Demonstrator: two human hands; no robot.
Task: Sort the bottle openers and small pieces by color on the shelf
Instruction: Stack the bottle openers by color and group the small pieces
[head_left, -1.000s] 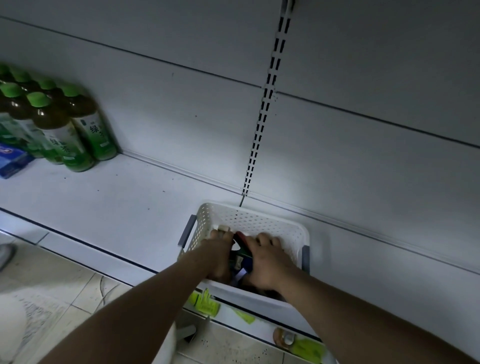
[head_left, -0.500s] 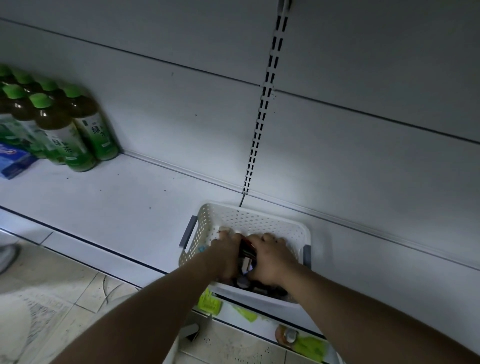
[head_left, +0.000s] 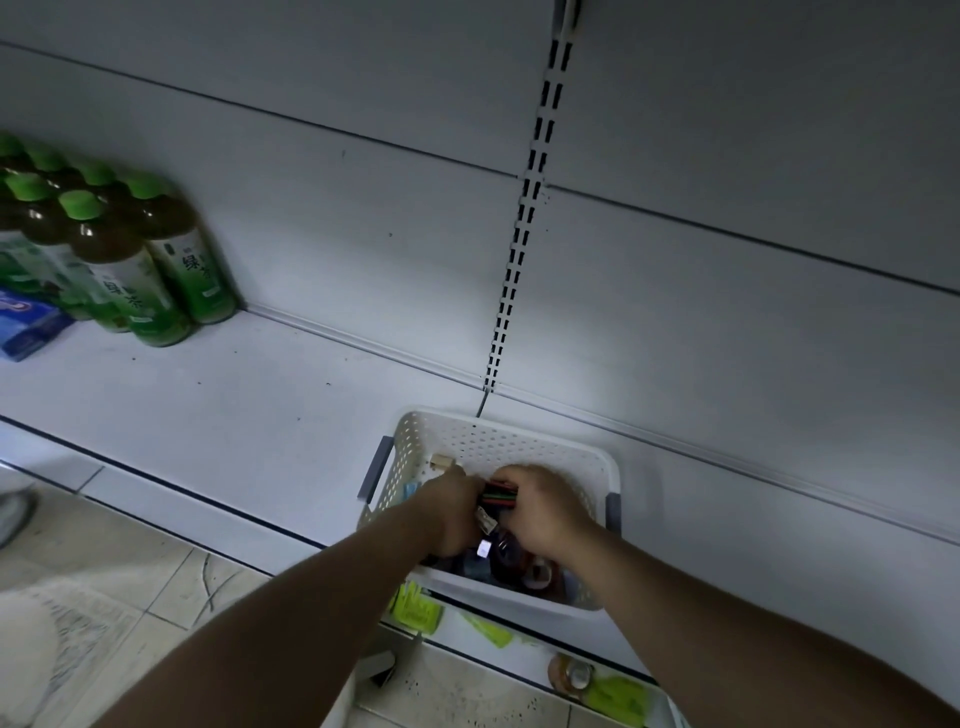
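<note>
A white perforated basket (head_left: 498, 441) with grey handles stands on the white shelf (head_left: 234, 410), against the back wall. Both my hands are inside it. My left hand (head_left: 451, 512) and my right hand (head_left: 545, 514) together grip a bundle of bottle openers (head_left: 500, 496) with red, green and dark handles, held between them. Dark small pieces (head_left: 498, 558) lie on the basket floor beneath the hands, mostly in shadow. A small beige piece (head_left: 441, 461) sits by the left inner wall, and something light blue (head_left: 410, 491) shows beside my left wrist.
Several green-capped tea bottles (head_left: 130, 260) stand at the shelf's far left beside a blue pack (head_left: 26, 325). A slotted upright (head_left: 524, 208) runs up the back wall. Yellow-green price tags (head_left: 415, 608) hang below the shelf edge. Tiled floor (head_left: 130, 571) lies lower left.
Both hands have closed in on each other inside the basket and gathered the openers into one bundle, lifted slightly off the basket floor.
</note>
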